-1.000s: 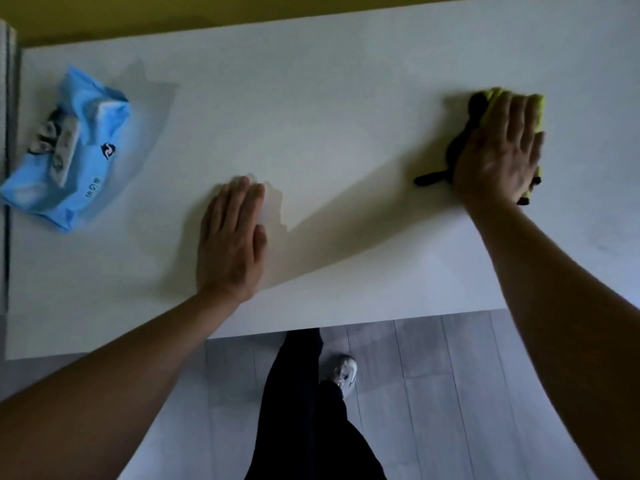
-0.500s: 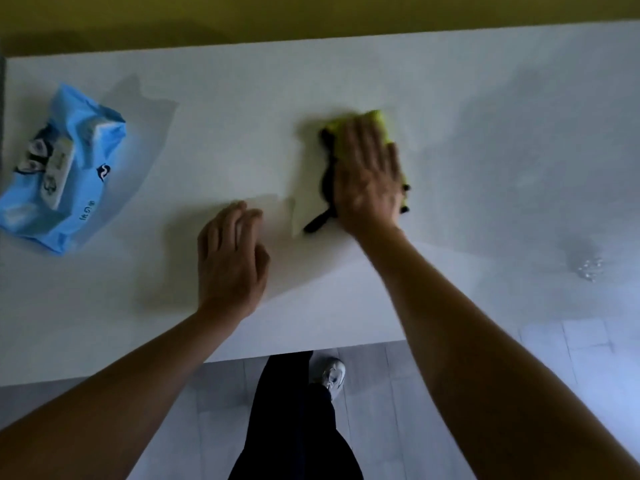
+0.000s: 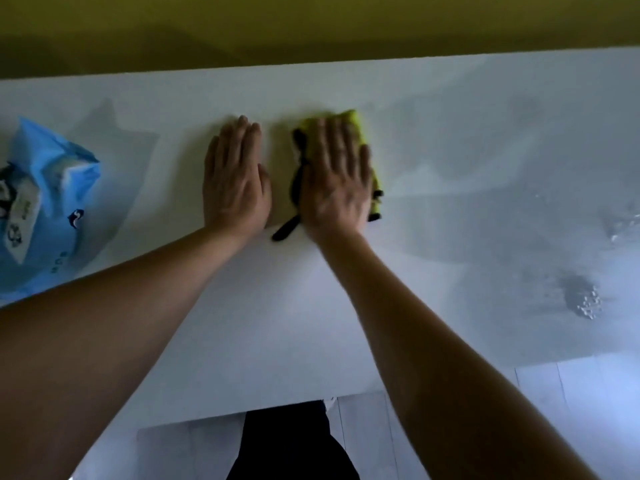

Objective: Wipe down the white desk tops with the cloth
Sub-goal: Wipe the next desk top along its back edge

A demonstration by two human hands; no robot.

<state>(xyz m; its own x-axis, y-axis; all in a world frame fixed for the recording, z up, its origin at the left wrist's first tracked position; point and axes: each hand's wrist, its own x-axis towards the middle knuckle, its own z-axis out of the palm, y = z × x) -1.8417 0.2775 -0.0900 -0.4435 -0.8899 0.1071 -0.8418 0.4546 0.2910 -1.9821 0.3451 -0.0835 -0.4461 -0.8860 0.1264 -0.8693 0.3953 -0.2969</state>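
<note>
Near the far edge of the worktop point(image 3: 433, 306), about midway along it, my right hand point(image 3: 337, 174) lies flat with straight fingers pressing the cloth point(image 3: 356, 124) down onto the white surface. A second ago that hand and cloth were well over toward the right end; half a second ago they had swept in to the middle, and now they sit just beside my left hand point(image 3: 235, 178), which has itself slid from the near edge up toward the far edge. The left hand is flat too, fingers together, palm resting on the bare surface and holding nothing. I read this as a right-to-left wiping stroke reaching its end, with the stretch to the right already covered and the part toward the left end not yet wiped.

The cloth is yellow-green with a black edging; most of it is hidden under my palm, with a yellow corner showing past the fingertips and a black strip trailing out beside the wrist. It looks bunched rather than spread, and is blurred.

At the left end lies a blue wipes packet point(image 3: 45, 206), which I judge will need shifting. Toward the right end, droplets point(image 3: 588, 303) glisten on the surface.
</note>
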